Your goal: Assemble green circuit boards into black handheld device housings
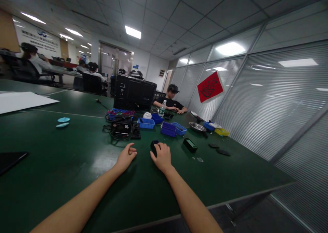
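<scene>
My right hand [162, 156] rests on the dark green table [64, 164] with its fingers curled over a small black object [153, 146]. My left hand [126, 156] lies just to its left, fingers loosely curled together, with nothing visible in them. A flat black rectangular device [190, 145] sits a short way to the right of my right hand. Two small dark flat pieces [222, 152] lie farther right.
Blue plastic bins [146, 123], a tangle of cables with electronics [120, 128], a white round object [147, 115], a metal bowl [196, 126] and a yellow tray [221, 132] lie beyond my hands. A large black case [133, 92] stands behind. A person sits at the far end [171, 102]. Other people sit at left.
</scene>
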Motion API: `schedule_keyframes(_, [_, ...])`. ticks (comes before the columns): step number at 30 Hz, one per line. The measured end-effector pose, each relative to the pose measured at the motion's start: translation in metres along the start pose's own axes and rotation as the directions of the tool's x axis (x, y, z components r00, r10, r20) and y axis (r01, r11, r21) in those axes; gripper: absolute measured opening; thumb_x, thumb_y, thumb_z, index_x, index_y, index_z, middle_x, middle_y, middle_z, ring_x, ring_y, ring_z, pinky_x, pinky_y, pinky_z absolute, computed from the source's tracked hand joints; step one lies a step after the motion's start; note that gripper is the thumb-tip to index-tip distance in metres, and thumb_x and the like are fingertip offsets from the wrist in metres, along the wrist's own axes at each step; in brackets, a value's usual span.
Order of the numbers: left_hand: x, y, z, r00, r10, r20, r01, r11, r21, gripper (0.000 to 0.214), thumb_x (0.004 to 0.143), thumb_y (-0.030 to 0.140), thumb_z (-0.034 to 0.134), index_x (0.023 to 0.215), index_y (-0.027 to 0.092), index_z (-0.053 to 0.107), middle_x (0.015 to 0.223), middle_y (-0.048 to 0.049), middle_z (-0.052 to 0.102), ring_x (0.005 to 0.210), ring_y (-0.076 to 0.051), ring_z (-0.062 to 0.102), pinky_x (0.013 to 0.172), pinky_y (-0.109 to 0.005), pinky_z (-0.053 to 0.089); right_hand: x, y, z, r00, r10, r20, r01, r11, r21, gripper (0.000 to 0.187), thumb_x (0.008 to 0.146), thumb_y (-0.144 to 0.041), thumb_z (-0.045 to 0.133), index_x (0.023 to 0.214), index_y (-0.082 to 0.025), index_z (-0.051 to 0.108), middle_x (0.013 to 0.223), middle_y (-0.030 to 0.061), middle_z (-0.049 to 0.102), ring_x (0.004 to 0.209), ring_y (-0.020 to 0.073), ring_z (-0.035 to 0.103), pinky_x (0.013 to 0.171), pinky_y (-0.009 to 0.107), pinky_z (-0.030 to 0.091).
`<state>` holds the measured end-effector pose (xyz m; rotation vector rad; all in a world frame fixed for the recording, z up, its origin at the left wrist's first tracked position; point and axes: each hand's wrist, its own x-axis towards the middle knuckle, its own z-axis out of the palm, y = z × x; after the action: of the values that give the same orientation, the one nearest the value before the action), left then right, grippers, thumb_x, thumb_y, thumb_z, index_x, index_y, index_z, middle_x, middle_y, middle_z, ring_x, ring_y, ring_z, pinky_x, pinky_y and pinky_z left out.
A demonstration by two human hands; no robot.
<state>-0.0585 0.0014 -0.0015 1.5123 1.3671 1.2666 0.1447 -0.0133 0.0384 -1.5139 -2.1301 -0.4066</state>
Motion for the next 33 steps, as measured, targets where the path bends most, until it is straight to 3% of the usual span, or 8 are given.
schedule_keyframes(4, [0.006,-0.004,-0.008,0.999,-0.021,-0.036,0.019,0.998,-0.067,0.052,0.066,0.028,0.052,0.115,0.013,0.043,0.09,-0.0051,0.059,0.068,-0.012,0.058,0.064,-0.026,0.048,0.0,0.01,0.008,0.987,0.16,-0.017,-0.159,0.986,0.044,0.044,0.08,-0.04,0.043,0.117,-0.017,0.047,0.109,0.013,0.05,0.097,0.0253,0.044,0.08,0.036,0.035])
schedule_keyframes(8, [0.011,-0.004,-0.022,0.99,-0.078,-0.115,0.064,0.991,-0.12,0.048,0.066,0.027,0.052,0.112,0.014,0.045,0.089,-0.0054,0.059,0.069,-0.013,0.058,0.06,-0.025,0.048,0.001,0.018,0.02,0.954,0.274,0.122,-0.286,0.953,0.102,0.052,0.078,-0.039,0.046,0.124,-0.016,0.039,0.106,0.0134,0.052,0.095,0.0246,0.049,0.074,0.033,0.039])
schedule_keyframes(19, [0.013,-0.004,-0.026,0.986,-0.111,-0.122,0.1,0.99,-0.096,0.046,0.065,0.024,0.053,0.11,0.015,0.047,0.083,-0.0032,0.06,0.059,-0.011,0.056,0.051,-0.021,0.045,0.004,0.021,0.023,0.891,0.414,0.185,-0.427,0.904,0.034,0.058,0.079,-0.037,0.044,0.129,-0.01,0.032,0.113,0.0158,0.05,0.1,0.0243,0.049,0.078,0.032,0.04])
schedule_keyframes(26, [0.012,-0.006,-0.025,0.99,-0.09,-0.105,0.083,0.995,-0.063,0.048,0.065,0.026,0.053,0.111,0.015,0.046,0.084,-0.0038,0.061,0.062,-0.012,0.057,0.054,-0.022,0.045,0.003,0.019,0.021,0.893,0.414,0.177,-0.429,0.902,0.048,0.058,0.079,-0.036,0.045,0.129,-0.011,0.033,0.114,0.0156,0.049,0.1,0.0245,0.048,0.078,0.032,0.041])
schedule_keyframes(33, [0.015,-0.008,-0.023,0.992,-0.07,-0.109,0.068,0.997,-0.019,0.047,0.066,0.026,0.052,0.112,0.015,0.047,0.087,-0.0045,0.063,0.062,-0.012,0.059,0.057,-0.023,0.047,0.004,-0.023,0.03,0.953,0.273,0.131,-0.289,0.948,0.131,0.057,0.078,-0.033,0.046,0.128,-0.008,0.035,0.108,0.0163,0.05,0.098,0.0255,0.048,0.081,0.033,0.04])
